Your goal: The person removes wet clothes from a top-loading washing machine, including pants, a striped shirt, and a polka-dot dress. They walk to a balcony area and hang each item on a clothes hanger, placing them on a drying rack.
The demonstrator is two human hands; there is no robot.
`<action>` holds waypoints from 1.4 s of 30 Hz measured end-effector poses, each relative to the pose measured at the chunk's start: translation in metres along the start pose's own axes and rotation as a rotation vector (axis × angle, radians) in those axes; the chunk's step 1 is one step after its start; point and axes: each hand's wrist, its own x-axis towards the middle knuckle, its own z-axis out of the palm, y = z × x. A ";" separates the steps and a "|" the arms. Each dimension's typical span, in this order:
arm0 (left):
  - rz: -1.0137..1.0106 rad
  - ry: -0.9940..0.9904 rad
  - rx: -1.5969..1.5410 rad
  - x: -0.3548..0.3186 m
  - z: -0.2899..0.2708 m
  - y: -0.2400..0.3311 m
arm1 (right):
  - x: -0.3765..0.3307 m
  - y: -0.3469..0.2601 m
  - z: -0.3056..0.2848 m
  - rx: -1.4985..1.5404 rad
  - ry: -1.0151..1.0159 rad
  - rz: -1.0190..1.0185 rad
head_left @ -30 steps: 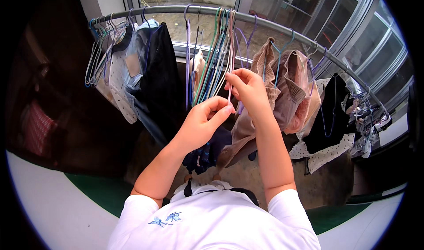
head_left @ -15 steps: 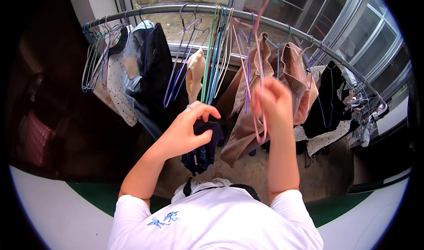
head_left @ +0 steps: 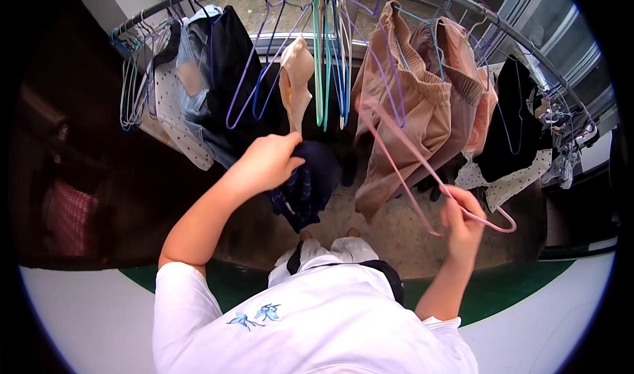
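Note:
My right hand point(head_left: 462, 225) is closed round a pink plastic hanger point(head_left: 407, 138) close to its hook. The hanger slants with its hook toward the lower right, and its far end overlaps beige trousers point(head_left: 413, 90) hanging on the rail. My left hand point(head_left: 267, 166) is closed, thumb against fingers, at the top of a dark navy garment point(head_left: 317, 182) with blue patterning, which droops below it. The exact grip is partly hidden. Just above those fingers hangs a cream bra-like piece point(head_left: 296, 73).
A curved metal rail point(head_left: 456, 1) spans the far side. Blue and purple hangers point(head_left: 267, 64) and green ones point(head_left: 320, 64) hang centrally. Dark clothes point(head_left: 234, 70) hang left; a black garment point(head_left: 512, 130) and a clip hanger cluster point(head_left: 564, 136) hang right. Windows stand behind.
My right hand has moved right and down, tipping the pink hanger from upright to slanted. My left hand's fingers have closed at the navy garment. The rail sits higher in view.

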 end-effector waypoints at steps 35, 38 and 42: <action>0.085 0.010 -0.544 0.007 0.070 0.093 | 0.080 0.001 -0.125 -0.406 -0.372 -0.242; 0.088 0.021 -0.514 0.008 0.051 0.082 | 0.075 0.008 -0.119 -0.289 -0.268 -0.231; 0.158 0.015 -0.440 -0.004 0.016 0.073 | 0.065 0.016 -0.094 -0.212 -0.063 -0.192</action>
